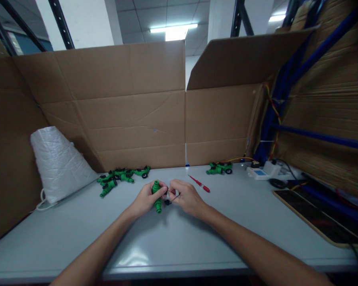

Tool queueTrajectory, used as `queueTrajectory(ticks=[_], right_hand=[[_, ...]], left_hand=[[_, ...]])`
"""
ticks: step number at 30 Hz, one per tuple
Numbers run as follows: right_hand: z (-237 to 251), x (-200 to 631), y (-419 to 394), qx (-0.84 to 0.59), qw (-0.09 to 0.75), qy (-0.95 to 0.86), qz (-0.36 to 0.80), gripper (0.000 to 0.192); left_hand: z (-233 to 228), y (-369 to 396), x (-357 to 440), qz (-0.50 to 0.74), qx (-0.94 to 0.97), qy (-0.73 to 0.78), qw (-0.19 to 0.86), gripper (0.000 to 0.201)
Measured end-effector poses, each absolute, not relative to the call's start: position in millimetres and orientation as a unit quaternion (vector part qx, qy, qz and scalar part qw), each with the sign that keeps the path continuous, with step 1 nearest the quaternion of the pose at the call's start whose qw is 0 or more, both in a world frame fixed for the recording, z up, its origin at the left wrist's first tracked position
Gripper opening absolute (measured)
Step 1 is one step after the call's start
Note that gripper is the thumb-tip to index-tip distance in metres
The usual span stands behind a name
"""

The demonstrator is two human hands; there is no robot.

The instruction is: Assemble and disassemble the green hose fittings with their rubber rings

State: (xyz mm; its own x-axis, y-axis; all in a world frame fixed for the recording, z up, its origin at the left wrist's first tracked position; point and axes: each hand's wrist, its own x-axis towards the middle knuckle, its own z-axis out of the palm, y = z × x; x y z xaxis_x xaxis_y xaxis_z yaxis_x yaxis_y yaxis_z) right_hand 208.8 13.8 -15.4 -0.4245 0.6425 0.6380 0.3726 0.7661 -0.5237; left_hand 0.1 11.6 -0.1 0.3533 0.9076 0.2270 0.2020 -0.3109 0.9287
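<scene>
While the left hand point(146, 198) grips a green connector point(157, 190) above the table point(173, 242), the right hand point(186, 196) pinches a thin tool at it. Several connectors point(121, 176) lie left, two point(219, 168) right; which are finished, I cannot tell.
</scene>
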Motion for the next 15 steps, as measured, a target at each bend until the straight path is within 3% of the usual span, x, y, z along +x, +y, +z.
queueTrajectory(ticks=[8,15], right_hand=[[-12,216,15,-0.320,0.430,-0.831,0.150,0.013],[-18,219,20,-0.354,0.371,-0.849,0.132,0.014]], left_hand=[[-4,15,-2,0.434,0.685,0.417,0.411,0.045],[8,7,-5,0.387,0.790,0.414,0.235,0.028]])
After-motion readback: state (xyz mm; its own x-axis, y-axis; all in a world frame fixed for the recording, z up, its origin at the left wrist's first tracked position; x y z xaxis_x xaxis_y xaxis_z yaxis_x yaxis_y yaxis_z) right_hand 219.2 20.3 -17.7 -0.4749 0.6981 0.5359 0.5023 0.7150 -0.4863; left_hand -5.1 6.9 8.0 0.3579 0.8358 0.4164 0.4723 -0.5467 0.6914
